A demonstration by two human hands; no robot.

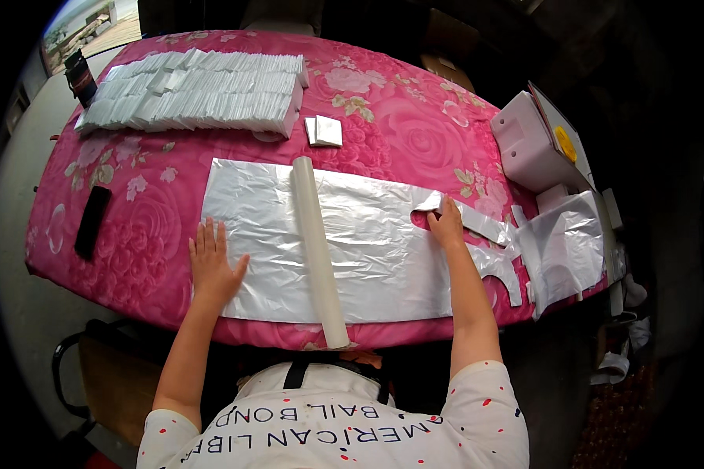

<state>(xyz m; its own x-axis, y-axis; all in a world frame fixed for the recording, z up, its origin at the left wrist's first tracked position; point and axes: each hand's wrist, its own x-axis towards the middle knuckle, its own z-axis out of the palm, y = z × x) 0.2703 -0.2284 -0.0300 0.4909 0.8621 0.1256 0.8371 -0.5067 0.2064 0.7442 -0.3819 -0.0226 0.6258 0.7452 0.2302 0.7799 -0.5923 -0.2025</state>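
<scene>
A flat stack of silvery-white plastic carrier bags lies lengthwise before me on the table, its cut-out handles to the right. My left hand rests on the left end of the bags, palm down and fingers spread. At the handle end, my right hand has thumb and fingers closed on the edge of a bag beside the cut-out. Across the bags, between my hands, lies a long off-white tube, untouched by either hand. Two small folded white packets sit just beyond the bags.
Rows of folded white packets fill the far left of the pink floral tablecloth. A black phone-like object lies at left, near a dark bottle. White foam boxes and more plastic bags occupy the right side.
</scene>
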